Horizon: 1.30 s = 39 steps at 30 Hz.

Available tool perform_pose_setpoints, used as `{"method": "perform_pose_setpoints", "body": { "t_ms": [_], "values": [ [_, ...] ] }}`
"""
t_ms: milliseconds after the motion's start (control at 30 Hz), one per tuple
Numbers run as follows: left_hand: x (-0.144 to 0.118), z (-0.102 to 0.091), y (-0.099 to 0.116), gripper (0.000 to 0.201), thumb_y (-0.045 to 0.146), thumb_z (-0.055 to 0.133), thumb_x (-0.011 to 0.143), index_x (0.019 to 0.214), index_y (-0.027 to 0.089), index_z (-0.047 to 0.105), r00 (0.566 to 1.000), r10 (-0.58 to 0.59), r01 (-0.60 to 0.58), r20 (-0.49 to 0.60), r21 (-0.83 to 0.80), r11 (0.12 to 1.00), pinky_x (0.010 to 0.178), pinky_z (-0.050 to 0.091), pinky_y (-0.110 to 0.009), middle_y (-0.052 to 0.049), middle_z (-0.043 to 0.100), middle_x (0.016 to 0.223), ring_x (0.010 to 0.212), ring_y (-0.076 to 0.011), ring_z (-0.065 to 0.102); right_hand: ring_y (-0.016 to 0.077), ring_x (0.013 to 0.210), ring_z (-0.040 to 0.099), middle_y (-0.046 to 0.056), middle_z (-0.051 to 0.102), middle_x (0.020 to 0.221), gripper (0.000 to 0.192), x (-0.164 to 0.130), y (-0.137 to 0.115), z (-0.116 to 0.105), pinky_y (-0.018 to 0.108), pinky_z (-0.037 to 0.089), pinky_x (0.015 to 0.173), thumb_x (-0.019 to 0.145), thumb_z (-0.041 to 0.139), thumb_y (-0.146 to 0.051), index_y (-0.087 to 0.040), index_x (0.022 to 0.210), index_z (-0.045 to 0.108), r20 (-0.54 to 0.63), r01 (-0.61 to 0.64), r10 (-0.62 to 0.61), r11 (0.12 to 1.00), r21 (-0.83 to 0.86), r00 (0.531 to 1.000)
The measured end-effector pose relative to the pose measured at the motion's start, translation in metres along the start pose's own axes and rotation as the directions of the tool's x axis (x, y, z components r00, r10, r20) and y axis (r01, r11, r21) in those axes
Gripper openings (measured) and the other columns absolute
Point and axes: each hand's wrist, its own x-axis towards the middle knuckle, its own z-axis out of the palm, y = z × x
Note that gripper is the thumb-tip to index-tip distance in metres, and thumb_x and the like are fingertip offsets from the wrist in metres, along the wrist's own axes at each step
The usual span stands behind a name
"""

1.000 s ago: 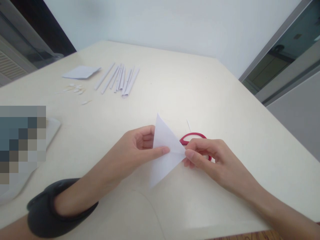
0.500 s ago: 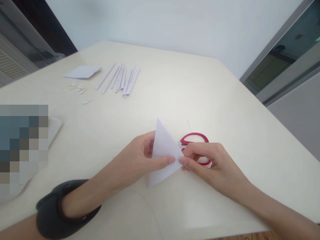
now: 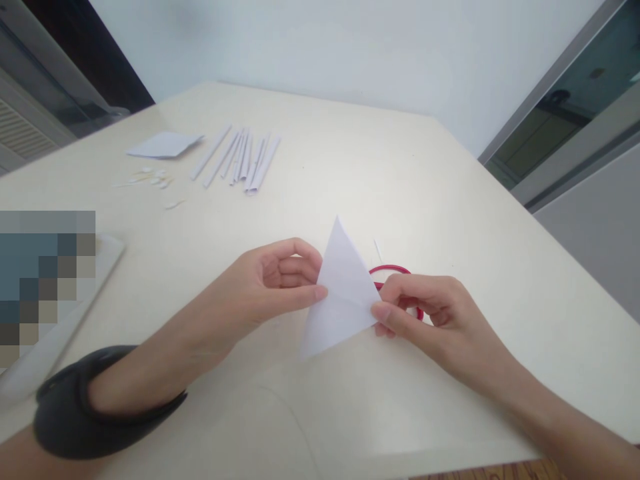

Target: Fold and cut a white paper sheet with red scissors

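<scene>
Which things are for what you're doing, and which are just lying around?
In use:
white paper triangle, held by the left hand and right hand

Lying about, it seems:
rolled paper tubes
flat white paper
cotton swabs
red handles, partly hidden

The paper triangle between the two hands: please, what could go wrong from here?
The paper triangle could bend or slip: the right hand pinches it near one corner, while the left hand has its thumb just over the opposite edge. The right hand could also bump the red-handled scissors, which it partly covers in this view.
</scene>
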Motion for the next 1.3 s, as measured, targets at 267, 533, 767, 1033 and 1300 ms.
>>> {"method": "perform_pose_setpoints", "body": {
  "t_ms": [267, 533, 767, 1033, 1300],
  "values": [
    [0.0, -0.004, 0.002, 0.019, 0.009, 0.062, 0.077, 0.087, 0.024, 0.056, 0.999, -0.032, 0.032, 0.002, -0.028, 0.999, 0.064, 0.046, -0.017, 0.007, 0.069, 0.075, 0.073, -0.0117, 0.066, 0.0098, 0.06, 0.051, -0.004, 0.056, 0.061, 0.025, -0.001, 0.003, -0.001, 0.021, 0.035, 0.052, 0.088, 0.057, -0.024, -0.019, 0.063, 0.058, -0.023, -0.002, 0.003, 0.999, 0.034, 1.0],
    [0.002, -0.002, -0.005, 0.025, 0.014, 0.064, 0.081, 0.102, 0.026, 0.062, 0.996, -0.066, 0.073, 0.061, -0.108, 0.991, 0.072, 0.052, -0.021, 0.002, 0.074, 0.097, 0.084, -0.0148, 0.069, 0.0091, 0.058, 0.049, -0.005, 0.057, 0.061, 0.025, 0.0, 0.002, -0.003, 0.02, 0.034, 0.052, 0.087, 0.056, -0.021, -0.019, 0.063, 0.055, 0.033, -0.016, 0.016, 1.0, 0.001, 0.999],
    [0.004, 0.005, -0.013, 0.028, 0.021, 0.067, 0.082, 0.109, 0.028, 0.067, 0.976, -0.021, 0.06, 0.217, -0.178, 0.982, 0.084, 0.053, -0.025, 0.002, 0.073, 0.104, 0.098, -0.018, 0.067, 0.0081, 0.058, 0.046, -0.006, 0.053, 0.06, 0.022, 0.001, -0.001, 0.0, 0.02, 0.034, 0.054, 0.086, 0.056, -0.016, -0.018, 0.064, 0.054, 0.131, -0.005, 0.013, 0.998, -0.062, 0.991],
    [0.004, 0.005, -0.009, 0.031, 0.02, 0.066, 0.083, 0.111, 0.031, 0.066, 0.97, -0.016, 0.052, 0.241, -0.147, 0.988, 0.082, 0.054, -0.025, 0.003, 0.073, 0.107, 0.095, -0.0163, 0.068, 0.0073, 0.056, 0.044, -0.006, 0.049, 0.059, 0.022, 0.002, 0.001, 0.0, 0.02, 0.033, 0.052, 0.086, 0.056, -0.018, -0.017, 0.064, 0.054, 0.164, -0.012, 0.013, 1.0, -0.01, 0.986],
    [0.003, 0.001, -0.007, 0.035, 0.013, 0.063, 0.084, 0.115, 0.029, 0.064, 0.974, -0.007, 0.047, 0.227, -0.169, 0.985, 0.085, 0.054, -0.028, 0.001, 0.07, 0.113, 0.099, -0.0186, 0.067, 0.0076, 0.056, 0.047, -0.005, 0.056, 0.06, 0.024, 0.002, -0.001, -0.002, 0.02, 0.033, 0.052, 0.086, 0.056, -0.018, -0.017, 0.062, 0.054, 0.096, -0.045, 0.052, 0.997, -0.07, 0.994]
  ]
}}
